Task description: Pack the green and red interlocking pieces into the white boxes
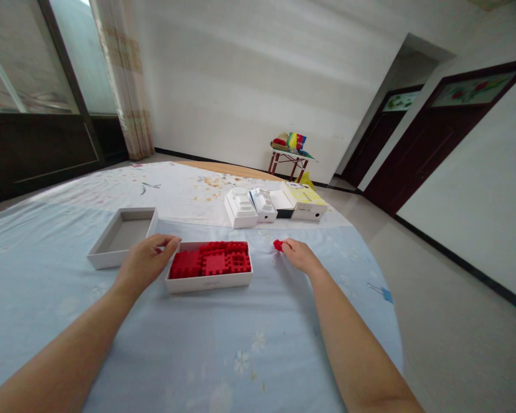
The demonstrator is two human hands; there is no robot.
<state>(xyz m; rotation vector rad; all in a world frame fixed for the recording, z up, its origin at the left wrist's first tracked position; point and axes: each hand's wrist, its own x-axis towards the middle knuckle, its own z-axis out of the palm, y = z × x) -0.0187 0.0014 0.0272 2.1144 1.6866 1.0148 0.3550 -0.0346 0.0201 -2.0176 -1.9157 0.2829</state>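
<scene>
A white box (210,282) full of red notched pieces (215,263) stands on the cloth-covered table. At its left end is my left hand (148,258), thumb and fingertips pinched together close to the box's upper left corner; whether anything is between them is too small to tell. To the right of the box, my right hand (298,255) holds a small red piece (277,245) between thumb and fingers, just above the cloth. An open grey-white tray-like box (126,232) lies behind my left hand.
White boxes (241,207) with moulded white inserts stand at the table's far side, beside a yellow and white box (304,201). A blue clip (386,295) lies near the right edge. A small stand (290,155) with colourful items is against the wall.
</scene>
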